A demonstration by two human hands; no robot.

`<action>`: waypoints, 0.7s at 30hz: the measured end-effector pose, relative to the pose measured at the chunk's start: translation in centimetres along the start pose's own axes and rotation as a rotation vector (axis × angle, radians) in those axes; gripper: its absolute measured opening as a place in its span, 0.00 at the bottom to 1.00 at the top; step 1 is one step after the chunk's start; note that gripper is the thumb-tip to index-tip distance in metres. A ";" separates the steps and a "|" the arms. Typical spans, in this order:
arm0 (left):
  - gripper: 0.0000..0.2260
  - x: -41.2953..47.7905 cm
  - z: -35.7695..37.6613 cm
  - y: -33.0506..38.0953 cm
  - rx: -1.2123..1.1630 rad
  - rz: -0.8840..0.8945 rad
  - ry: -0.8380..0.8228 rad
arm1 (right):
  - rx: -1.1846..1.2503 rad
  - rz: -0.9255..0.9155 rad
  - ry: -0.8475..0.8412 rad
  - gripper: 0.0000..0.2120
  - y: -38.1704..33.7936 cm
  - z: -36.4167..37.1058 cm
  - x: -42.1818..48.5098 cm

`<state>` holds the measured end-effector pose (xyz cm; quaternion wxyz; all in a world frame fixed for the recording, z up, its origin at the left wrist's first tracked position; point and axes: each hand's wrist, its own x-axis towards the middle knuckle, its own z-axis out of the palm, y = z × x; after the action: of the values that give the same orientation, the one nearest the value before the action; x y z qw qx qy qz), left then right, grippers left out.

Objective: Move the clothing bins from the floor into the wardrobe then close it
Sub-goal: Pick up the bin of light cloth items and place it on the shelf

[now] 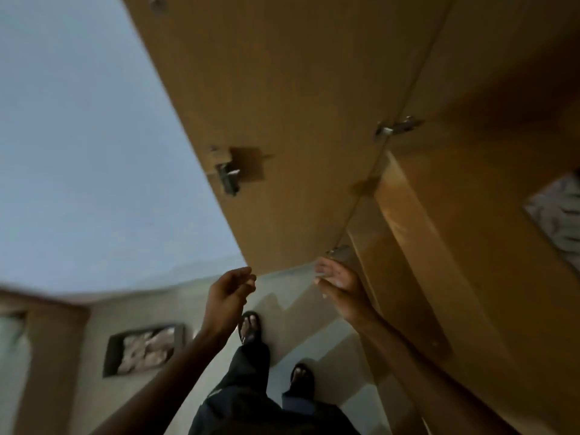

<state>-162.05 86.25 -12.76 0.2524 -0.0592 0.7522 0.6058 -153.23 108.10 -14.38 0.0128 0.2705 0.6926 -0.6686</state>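
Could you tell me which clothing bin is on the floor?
The dark-rimmed bin of pale clothes at lower left; the grey patterned one at the right edge sits inside the wardrobe.

door [282, 120] standing open | left hand [230, 290] hovering loosely curled, empty, below door edge | right hand [339, 282] holding fingers straight beside wardrobe [470, 246] frame | bin [146, 348] sitting on floor

1. Wardrobe door [266, 120]: brown wood, swung wide open, latch on its inner face.
2. Dark bin [110, 356] of pale clothes sits on the floor, left.
3. Grey patterned bin [554, 211], blurred, inside the wardrobe, right.
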 end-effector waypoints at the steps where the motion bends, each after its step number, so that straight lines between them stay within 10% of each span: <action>1: 0.11 -1.5 -1.5 -1.2 -0.025 -0.025 0.061 | -0.022 0.014 -0.053 0.23 0.1 1.5 -0.2; 21: 0.12 -23.3 -24.5 -16.8 -0.364 -0.174 0.802 | -0.384 -0.101 -0.857 0.15 -0.3 34.4 -10.5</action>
<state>-142.80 53.83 -13.71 -0.0237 -0.3959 0.6641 0.6338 -156.27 72.24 -13.75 0.3147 -0.0713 0.7482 -0.5797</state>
